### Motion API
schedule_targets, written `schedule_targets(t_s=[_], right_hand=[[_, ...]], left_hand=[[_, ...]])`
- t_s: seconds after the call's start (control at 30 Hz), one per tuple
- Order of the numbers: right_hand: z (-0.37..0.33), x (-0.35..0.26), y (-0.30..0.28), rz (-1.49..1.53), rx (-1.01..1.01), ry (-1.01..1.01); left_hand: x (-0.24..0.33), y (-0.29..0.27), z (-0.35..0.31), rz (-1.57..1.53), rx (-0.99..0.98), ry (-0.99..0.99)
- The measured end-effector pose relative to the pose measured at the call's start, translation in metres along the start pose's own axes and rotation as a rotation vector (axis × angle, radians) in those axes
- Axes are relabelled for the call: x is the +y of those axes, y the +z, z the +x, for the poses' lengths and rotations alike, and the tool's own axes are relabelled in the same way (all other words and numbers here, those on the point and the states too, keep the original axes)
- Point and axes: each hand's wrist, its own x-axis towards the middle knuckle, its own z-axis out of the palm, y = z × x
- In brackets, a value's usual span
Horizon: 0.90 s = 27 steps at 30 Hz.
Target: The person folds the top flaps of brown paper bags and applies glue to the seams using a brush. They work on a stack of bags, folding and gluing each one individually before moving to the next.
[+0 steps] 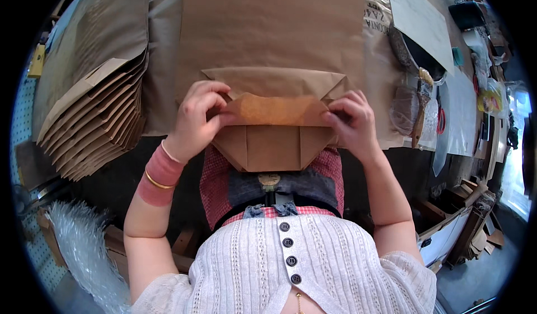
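Left hand (198, 114) and right hand (356, 119) pinch a brown bag (272, 45) overhanging the near edge of the surface (162, 90), apart from the paper stack (98, 115).

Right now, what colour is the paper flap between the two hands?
The flap is brown with an orange-brown patch, in the head view.

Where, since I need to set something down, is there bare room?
Two narrow strips of table look bare: left, between the fanned paper stack and folded bag; right, between that bag and the plastic-wrapped item. Farther right is crowded: brush, red-handled scissors.
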Motion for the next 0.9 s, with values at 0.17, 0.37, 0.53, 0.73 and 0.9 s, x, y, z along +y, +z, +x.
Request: schedule_targets(t_s=[0.17,0.37,0.53,0.73,0.9], right_hand=[[0.022,0.003,0.023,0.114,0.032,0.19],[0.028,0.001,0.042,-0.252,0.139,0.147],[0.052,-0.004,0.053,-0.583,0.187,0.24],[0.022,-0.026,0.031,-0.339,0.292,-0.098],[0.024,-0.048,0.08,-0.447,-0.144,-0.282]], left_hand=[[-0.016,0.022,0.013,-0.07,0.082,-0.201],[-0.013,0.044,0.018,0.357,0.256,-0.214],[-0.007,0.051,0.052,0.693,0.116,-0.449],[0.02,0.018,0.021,0.549,0.134,0.129],[0.021,0.051,0.016,0.521,-0.273,0.044]])
